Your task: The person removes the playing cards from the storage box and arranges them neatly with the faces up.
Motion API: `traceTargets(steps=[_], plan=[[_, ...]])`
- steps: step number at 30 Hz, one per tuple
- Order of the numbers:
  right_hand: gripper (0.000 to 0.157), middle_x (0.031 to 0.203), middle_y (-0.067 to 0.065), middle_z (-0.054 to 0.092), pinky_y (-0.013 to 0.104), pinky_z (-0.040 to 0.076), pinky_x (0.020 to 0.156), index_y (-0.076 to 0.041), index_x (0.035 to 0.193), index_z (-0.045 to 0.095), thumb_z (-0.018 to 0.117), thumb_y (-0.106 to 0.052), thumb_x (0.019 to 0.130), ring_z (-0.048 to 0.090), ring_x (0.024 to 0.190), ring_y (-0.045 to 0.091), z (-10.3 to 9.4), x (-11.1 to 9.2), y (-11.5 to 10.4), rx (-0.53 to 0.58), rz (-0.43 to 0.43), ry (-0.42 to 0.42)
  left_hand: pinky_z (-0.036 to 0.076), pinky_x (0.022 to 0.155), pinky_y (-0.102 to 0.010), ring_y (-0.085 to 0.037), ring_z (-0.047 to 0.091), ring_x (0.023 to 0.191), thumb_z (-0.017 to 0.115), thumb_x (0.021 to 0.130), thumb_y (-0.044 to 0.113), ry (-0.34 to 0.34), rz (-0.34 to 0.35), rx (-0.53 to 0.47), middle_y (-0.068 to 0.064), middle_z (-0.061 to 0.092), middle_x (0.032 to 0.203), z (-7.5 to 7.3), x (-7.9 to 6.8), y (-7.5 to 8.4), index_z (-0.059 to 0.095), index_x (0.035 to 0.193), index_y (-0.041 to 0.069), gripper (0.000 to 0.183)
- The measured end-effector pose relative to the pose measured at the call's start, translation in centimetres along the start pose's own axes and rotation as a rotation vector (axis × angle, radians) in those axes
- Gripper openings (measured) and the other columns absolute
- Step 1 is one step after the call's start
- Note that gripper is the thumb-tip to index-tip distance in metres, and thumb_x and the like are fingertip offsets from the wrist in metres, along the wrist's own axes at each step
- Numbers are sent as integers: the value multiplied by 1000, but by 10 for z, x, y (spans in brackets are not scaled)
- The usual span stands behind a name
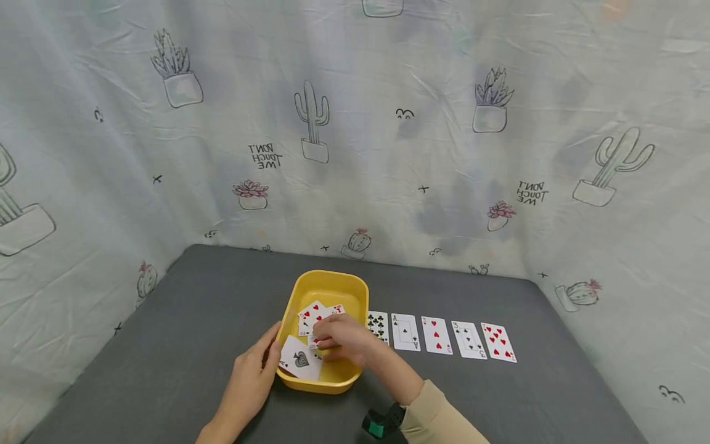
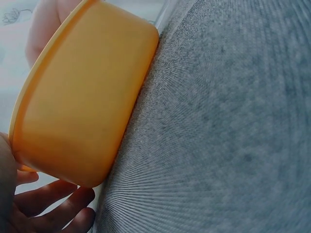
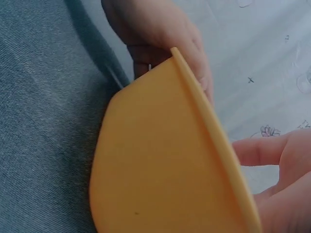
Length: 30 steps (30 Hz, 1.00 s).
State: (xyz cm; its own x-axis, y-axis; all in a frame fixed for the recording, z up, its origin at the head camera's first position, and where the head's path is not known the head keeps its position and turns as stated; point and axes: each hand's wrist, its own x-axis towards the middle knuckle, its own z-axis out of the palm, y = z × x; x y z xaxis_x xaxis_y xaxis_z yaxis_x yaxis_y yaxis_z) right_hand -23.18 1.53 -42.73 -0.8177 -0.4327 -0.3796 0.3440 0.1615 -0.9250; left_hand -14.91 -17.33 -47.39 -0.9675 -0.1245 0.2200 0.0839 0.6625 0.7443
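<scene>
A yellow plastic tub stands on the dark table with several loose playing cards inside. Its left side is gripped by my left hand, thumb at the rim and fingers against the outer wall. My right hand reaches over the right rim into the tub, fingers bent down at a partly covered red card. Whether the fingertips pinch that card is hidden. An ace of spades lies in the near left of the tub; a heart card lies farther back.
Right of the tub, several face-up cards form a row: a club card partly behind the tub and arm, an ace, a three of hearts, a black card and a heart card. A patterned curtain surrounds the table.
</scene>
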Motion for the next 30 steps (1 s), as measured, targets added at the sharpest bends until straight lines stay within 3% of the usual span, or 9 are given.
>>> traceTargets(steps=[5, 12, 25, 30], plan=[[27, 97, 18, 67, 42, 54, 84, 10, 115, 60, 63, -5, 93, 64, 85, 27, 3, 4, 3, -11, -14, -31, 47, 95, -50, -28, 54, 122, 48, 106, 28, -1, -5, -2, -13, 54, 139, 0, 1, 0, 48, 147, 11, 45], [25, 97, 20, 70, 45, 53, 86, 11, 114, 60, 63, -4, 93, 67, 89, 30, 2, 9, 5, -8, -33, -60, 48, 94, -50, -27, 54, 122, 49, 105, 28, 4, -1, -7, -13, 54, 139, 0, 3, -1, 48, 147, 11, 45], [19, 85, 13, 68, 37, 56, 75, 7, 103, 67, 67, -7, 89, 61, 72, 20, 3, 17, 9, -106, -48, -69, 48, 93, -49, -26, 55, 121, 50, 105, 28, -9, -26, -7, -13, 54, 139, -1, 5, 1, 47, 148, 12, 46], [14, 81, 8, 64, 29, 51, 64, 2, 98, 69, 73, -5, 86, 56, 67, 18, 4, 15, 8, -189, -44, -49, 48, 94, -50, -27, 55, 121, 48, 105, 31, -19, -32, -6, -13, 54, 140, -1, 4, 1, 46, 148, 12, 47]])
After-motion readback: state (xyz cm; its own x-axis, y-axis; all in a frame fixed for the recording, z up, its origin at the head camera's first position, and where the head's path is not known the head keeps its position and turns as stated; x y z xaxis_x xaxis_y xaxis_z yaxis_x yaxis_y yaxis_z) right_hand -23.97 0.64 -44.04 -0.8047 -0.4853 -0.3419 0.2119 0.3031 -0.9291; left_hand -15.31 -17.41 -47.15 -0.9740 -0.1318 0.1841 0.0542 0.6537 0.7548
